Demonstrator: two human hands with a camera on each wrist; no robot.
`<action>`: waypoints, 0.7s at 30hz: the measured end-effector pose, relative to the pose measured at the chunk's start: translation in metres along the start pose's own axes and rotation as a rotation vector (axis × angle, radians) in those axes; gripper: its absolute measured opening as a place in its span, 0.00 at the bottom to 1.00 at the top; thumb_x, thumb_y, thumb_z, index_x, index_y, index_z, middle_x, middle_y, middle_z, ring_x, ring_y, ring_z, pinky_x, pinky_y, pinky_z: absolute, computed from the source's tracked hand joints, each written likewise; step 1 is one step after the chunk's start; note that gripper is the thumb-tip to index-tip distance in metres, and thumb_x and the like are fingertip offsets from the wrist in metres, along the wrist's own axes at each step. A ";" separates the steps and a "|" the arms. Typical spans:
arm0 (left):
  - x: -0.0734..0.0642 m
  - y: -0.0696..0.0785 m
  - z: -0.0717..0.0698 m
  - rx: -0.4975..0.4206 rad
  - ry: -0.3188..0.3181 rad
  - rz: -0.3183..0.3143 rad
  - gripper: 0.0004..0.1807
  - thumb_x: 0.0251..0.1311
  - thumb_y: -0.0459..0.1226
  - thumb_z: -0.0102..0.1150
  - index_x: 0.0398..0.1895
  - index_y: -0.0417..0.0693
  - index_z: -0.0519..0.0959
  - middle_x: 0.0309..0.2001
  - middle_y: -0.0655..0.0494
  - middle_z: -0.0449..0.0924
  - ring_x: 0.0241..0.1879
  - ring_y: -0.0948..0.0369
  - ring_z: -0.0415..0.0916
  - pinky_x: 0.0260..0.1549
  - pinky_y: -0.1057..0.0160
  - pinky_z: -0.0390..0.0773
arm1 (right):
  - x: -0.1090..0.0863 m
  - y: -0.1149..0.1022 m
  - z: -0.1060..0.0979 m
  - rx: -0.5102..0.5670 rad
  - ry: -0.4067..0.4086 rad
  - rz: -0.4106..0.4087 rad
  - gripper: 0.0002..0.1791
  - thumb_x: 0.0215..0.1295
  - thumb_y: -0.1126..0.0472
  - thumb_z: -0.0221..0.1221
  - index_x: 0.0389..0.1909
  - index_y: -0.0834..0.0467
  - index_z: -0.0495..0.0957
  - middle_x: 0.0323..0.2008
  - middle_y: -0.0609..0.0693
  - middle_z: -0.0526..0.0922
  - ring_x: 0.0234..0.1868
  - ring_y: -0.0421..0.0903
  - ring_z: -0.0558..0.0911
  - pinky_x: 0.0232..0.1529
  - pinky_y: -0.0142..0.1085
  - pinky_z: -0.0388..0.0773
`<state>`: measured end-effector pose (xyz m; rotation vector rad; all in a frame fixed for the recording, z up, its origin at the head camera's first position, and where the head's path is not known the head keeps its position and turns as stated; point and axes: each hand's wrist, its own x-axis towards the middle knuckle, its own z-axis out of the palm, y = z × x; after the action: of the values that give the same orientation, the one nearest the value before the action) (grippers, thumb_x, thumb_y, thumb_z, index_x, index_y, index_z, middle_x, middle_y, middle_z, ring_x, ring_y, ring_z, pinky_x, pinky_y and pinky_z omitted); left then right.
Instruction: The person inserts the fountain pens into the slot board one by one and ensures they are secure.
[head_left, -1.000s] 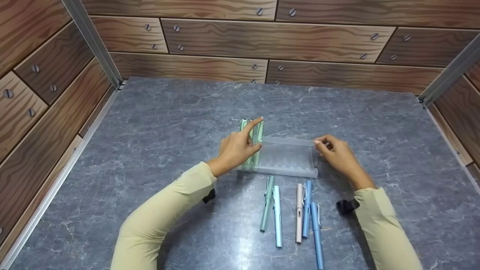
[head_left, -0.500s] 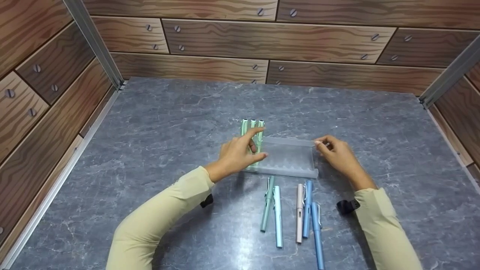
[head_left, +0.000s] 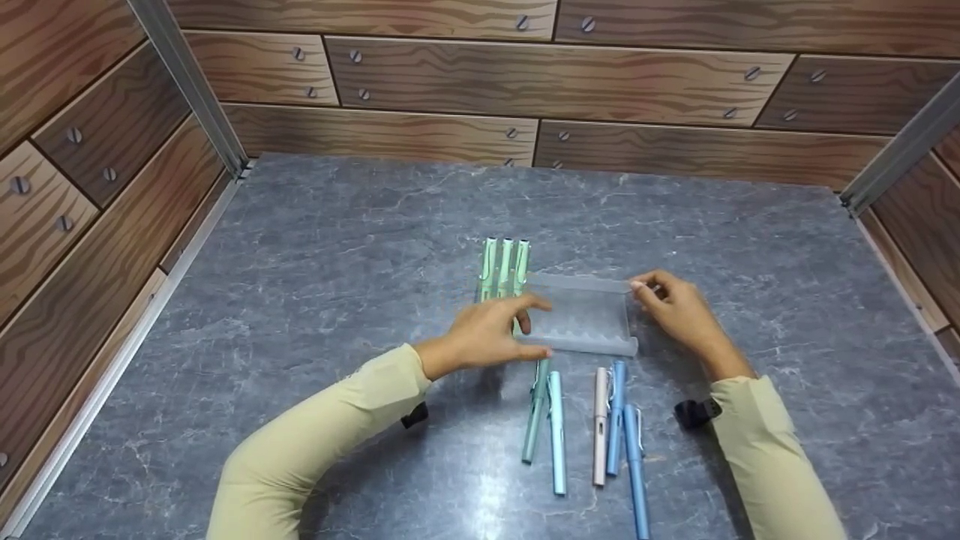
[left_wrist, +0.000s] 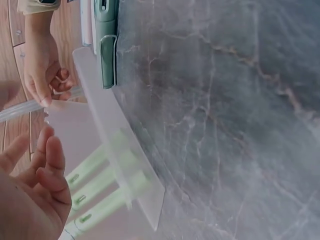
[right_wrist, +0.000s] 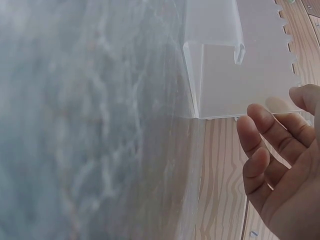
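A clear plastic pen rack (head_left: pixel 577 311) with a notched lip lies on the table. Three light green pens (head_left: pixel 505 262) sit side by side in its left end, their capped tops sticking out past the back edge. Over their lower part hovers my left hand (head_left: pixel 487 334), fingers spread and loosely bent, nothing between them. My right hand (head_left: pixel 675 307) pinches the rack's far right corner between thumb and fingers; the right wrist view shows the thumb above the panel (right_wrist: pixel 260 85) and fingertips along its edge. The left hand hides the green pens' lower ends in the head view.
In front of the rack lie a dark green pen (head_left: pixel 534 420), a light blue pen (head_left: pixel 557 442), a grey-beige pen (head_left: pixel 600 427), a blue pen (head_left: pixel 616 420) and another blue pen (head_left: pixel 636 472). Wood-patterned walls (head_left: pixel 562 82) border the marbled table (head_left: pixel 360 225).
My left hand has slid down the green pens toward the rack's front edge, uncovering their tops. The right hand keeps its pinch on the corner, and the loose pens have not moved.
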<state>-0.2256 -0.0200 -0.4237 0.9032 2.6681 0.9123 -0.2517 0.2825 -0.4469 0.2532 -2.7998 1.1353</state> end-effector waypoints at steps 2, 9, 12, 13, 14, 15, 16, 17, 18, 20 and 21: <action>-0.001 -0.001 0.002 0.008 -0.043 -0.003 0.34 0.51 0.57 0.67 0.63 0.62 0.72 0.40 0.59 0.83 0.25 0.66 0.70 0.21 0.69 0.67 | 0.000 0.000 0.000 -0.003 -0.001 -0.003 0.16 0.72 0.55 0.53 0.46 0.65 0.79 0.35 0.61 0.83 0.27 0.30 0.75 0.29 0.24 0.72; -0.002 -0.005 0.005 0.026 -0.122 0.003 0.35 0.49 0.60 0.67 0.61 0.64 0.73 0.39 0.61 0.83 0.25 0.67 0.69 0.19 0.69 0.64 | 0.000 0.001 0.000 0.001 0.002 -0.010 0.17 0.72 0.54 0.53 0.45 0.65 0.80 0.34 0.61 0.83 0.27 0.30 0.75 0.29 0.23 0.71; -0.003 -0.006 0.006 0.029 -0.139 0.025 0.35 0.48 0.60 0.67 0.61 0.64 0.73 0.37 0.62 0.83 0.25 0.68 0.69 0.21 0.70 0.65 | 0.000 0.001 0.000 0.000 -0.001 -0.007 0.17 0.72 0.55 0.53 0.45 0.65 0.79 0.34 0.61 0.83 0.27 0.33 0.77 0.29 0.23 0.72; -0.003 -0.006 0.007 0.028 -0.146 0.031 0.35 0.48 0.59 0.68 0.61 0.63 0.73 0.37 0.62 0.83 0.25 0.69 0.69 0.21 0.70 0.66 | 0.001 0.001 0.000 0.001 -0.001 -0.007 0.17 0.72 0.55 0.53 0.45 0.66 0.79 0.34 0.61 0.83 0.28 0.34 0.77 0.30 0.23 0.72; -0.003 -0.007 0.008 0.027 -0.153 0.036 0.35 0.48 0.59 0.68 0.61 0.62 0.73 0.36 0.62 0.83 0.25 0.69 0.69 0.21 0.70 0.66 | 0.001 0.001 0.000 0.003 -0.002 -0.006 0.17 0.71 0.55 0.53 0.46 0.66 0.79 0.34 0.61 0.83 0.28 0.35 0.77 0.30 0.23 0.72; -0.003 -0.007 0.008 0.027 -0.161 0.039 0.35 0.49 0.59 0.68 0.61 0.62 0.73 0.35 0.62 0.82 0.24 0.69 0.70 0.21 0.70 0.65 | 0.001 0.001 0.000 0.006 -0.003 -0.006 0.17 0.71 0.56 0.53 0.46 0.66 0.79 0.34 0.61 0.83 0.28 0.35 0.78 0.30 0.23 0.72; -0.003 -0.008 0.009 0.027 -0.171 0.038 0.34 0.49 0.59 0.68 0.61 0.62 0.73 0.34 0.63 0.82 0.24 0.69 0.70 0.20 0.70 0.65 | 0.001 0.001 0.000 0.006 -0.003 -0.006 0.16 0.71 0.56 0.53 0.46 0.66 0.79 0.34 0.62 0.83 0.28 0.35 0.78 0.29 0.24 0.72; -0.003 -0.009 0.010 0.027 -0.181 0.036 0.34 0.49 0.59 0.68 0.61 0.62 0.73 0.33 0.63 0.82 0.24 0.69 0.70 0.20 0.70 0.65 | 0.001 0.001 0.000 0.006 -0.003 -0.005 0.16 0.71 0.56 0.53 0.46 0.66 0.79 0.34 0.62 0.83 0.28 0.35 0.77 0.29 0.24 0.72; -0.003 -0.009 0.011 0.027 -0.189 0.033 0.34 0.49 0.59 0.68 0.61 0.62 0.74 0.31 0.64 0.81 0.23 0.69 0.71 0.19 0.70 0.65 | 0.001 0.001 0.000 0.007 -0.004 -0.004 0.16 0.71 0.56 0.53 0.46 0.66 0.79 0.34 0.62 0.83 0.27 0.34 0.77 0.29 0.24 0.72; -0.003 -0.010 0.013 0.030 -0.204 0.024 0.34 0.48 0.59 0.68 0.60 0.62 0.74 0.29 0.65 0.80 0.23 0.69 0.71 0.18 0.70 0.66 | 0.001 0.001 0.000 0.007 -0.004 -0.001 0.16 0.71 0.56 0.53 0.46 0.67 0.79 0.34 0.62 0.83 0.27 0.33 0.76 0.29 0.24 0.71; -0.003 -0.011 0.015 0.035 -0.210 0.019 0.34 0.48 0.59 0.68 0.59 0.63 0.74 0.28 0.66 0.79 0.23 0.69 0.71 0.18 0.70 0.66 | 0.000 0.001 0.000 0.007 -0.004 0.000 0.16 0.71 0.56 0.53 0.46 0.66 0.79 0.34 0.62 0.83 0.27 0.32 0.75 0.29 0.24 0.71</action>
<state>-0.2232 -0.0214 -0.4417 0.9751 2.5077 0.7314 -0.2524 0.2833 -0.4479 0.2559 -2.7995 1.1461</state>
